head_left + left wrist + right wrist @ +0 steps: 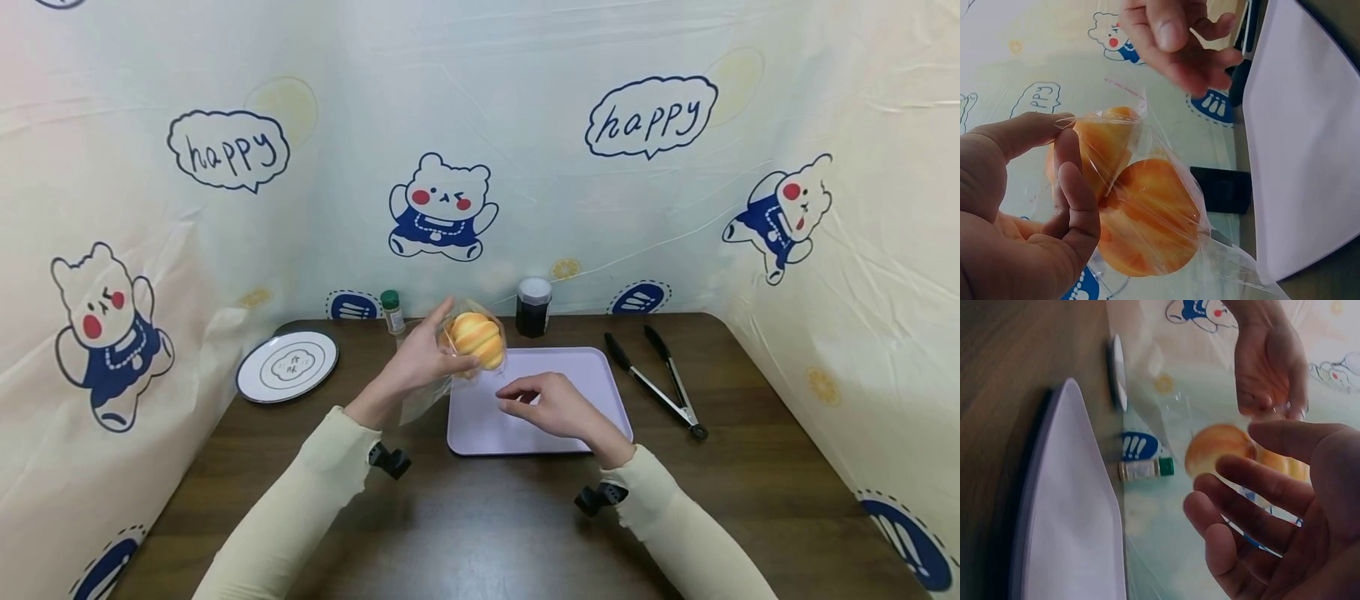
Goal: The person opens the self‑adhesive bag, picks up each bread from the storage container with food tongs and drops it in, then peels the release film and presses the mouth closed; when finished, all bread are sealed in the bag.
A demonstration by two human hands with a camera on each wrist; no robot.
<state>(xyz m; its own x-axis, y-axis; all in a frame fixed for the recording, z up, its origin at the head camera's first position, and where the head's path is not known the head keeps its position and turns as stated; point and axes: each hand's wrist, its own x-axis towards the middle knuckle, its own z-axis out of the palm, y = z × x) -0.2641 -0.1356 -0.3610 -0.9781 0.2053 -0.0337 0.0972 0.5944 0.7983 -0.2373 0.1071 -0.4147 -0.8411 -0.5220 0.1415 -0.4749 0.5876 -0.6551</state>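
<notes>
Above the back left corner of the lavender tray (483, 429), my left hand (416, 358) holds up a clear plastic bag (1232, 262), its rim pinched between thumb and fingers. Inside the bag are two orange-yellow bread rolls; one striped roll (477, 337) faces the head camera, and both the rounder roll (1150, 219) and the second roll (1104, 150) show in the left wrist view. My right hand (551, 402) hovers over the tray to the right of the bag. Its fingers are loosely bent with nothing between them.
A white plate (258, 375) with a dark rim lies at the left. Behind the tray stand a small green-capped shaker (392, 312) and a dark jar (533, 308) with a pale lid. Black-tipped metal tongs (663, 396) lie spread to the right, near the patterned cloth wall (525, 208).
</notes>
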